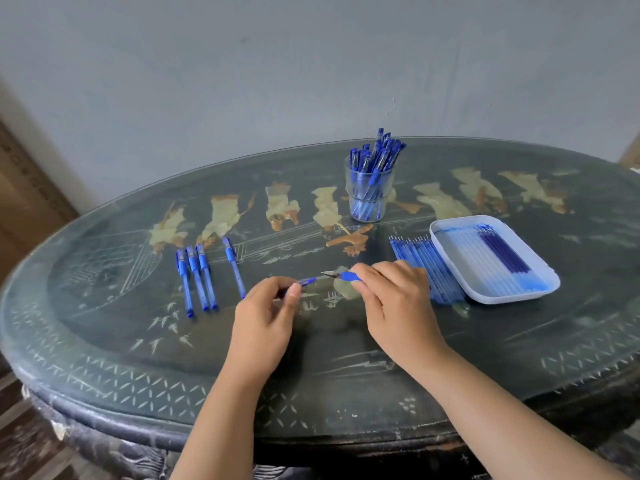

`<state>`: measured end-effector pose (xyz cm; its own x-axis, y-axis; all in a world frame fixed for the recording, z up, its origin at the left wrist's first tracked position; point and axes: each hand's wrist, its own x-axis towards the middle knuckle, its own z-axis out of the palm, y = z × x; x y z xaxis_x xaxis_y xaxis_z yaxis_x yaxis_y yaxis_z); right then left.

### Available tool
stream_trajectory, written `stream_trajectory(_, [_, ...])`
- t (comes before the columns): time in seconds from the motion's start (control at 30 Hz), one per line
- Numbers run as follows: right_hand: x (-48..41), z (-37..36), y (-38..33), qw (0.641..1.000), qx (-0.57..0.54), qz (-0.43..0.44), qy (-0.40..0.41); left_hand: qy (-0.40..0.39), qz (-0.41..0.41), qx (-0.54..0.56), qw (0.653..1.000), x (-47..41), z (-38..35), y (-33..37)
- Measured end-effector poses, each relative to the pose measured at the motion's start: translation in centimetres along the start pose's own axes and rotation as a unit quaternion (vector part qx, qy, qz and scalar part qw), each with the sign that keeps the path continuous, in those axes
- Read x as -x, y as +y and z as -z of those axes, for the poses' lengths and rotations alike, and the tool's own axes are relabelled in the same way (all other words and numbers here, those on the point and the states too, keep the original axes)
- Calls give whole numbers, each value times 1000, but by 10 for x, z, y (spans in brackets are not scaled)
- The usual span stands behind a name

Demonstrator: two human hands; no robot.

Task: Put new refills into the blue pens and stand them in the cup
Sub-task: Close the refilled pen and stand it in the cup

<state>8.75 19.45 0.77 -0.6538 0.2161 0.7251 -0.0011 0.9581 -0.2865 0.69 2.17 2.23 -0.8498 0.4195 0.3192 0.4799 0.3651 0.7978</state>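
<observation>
Many blue plastic pens point(375, 161) stood in the clear glass cup point(369, 195); four blue capped pens point(204, 277) waited near the desk's left edge, while the left hand point(266, 313) gripped a pen barrel point(306, 281) and the right hand point(391, 296) its tip piece point(346, 275)

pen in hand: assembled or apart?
Apart. The left hand holds the barrel; the right hand holds the tip section, with a gap between them.

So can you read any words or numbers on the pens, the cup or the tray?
No text can be read anywhere in this picture.
Pens in the cup: pale marks on some barrels, too small and blurred to read.
Four pens lying on the table: nothing readable.
White tray: no label shows.
Tabletop: painted figures and patterns only, no words.
</observation>
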Motion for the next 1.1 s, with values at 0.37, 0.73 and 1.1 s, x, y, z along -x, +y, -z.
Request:
stream_trajectory(0.37, [0, 0, 6, 1000, -13, -17, -21, -9, -55, -172, 983, -5, -12, -16])
stream_trajectory(0.73, [0, -2, 5, 997, 0, 33, -64, 27, -113, -48, 992, -9, -12, 8])
stream_trajectory(1.1, [-1, 0, 4, 999, -11, 24, -47, 4, -64, -8, 998, -7, -16, 14])
